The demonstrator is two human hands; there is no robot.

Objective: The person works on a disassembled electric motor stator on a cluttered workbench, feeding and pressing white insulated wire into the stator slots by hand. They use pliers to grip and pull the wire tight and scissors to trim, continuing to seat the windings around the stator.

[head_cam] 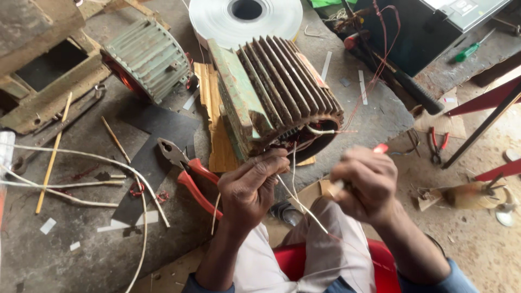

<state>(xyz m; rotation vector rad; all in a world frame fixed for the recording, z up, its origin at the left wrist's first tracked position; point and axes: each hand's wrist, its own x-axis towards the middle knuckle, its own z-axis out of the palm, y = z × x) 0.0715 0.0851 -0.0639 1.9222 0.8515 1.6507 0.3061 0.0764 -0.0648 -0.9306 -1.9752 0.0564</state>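
Pinching a white sleeve [296,198], the left hand [251,190] and right hand [364,184] grip it below the finned motor [277,95].

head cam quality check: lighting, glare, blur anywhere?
Head view: soft, even daylight with weak shadows; the white roll at the top is close to blown out; the right hand is slightly motion-smeared, while the left hand, the finned motor housing and the red-handled pliers stay sharp; edges show mild wide-angle stretch.
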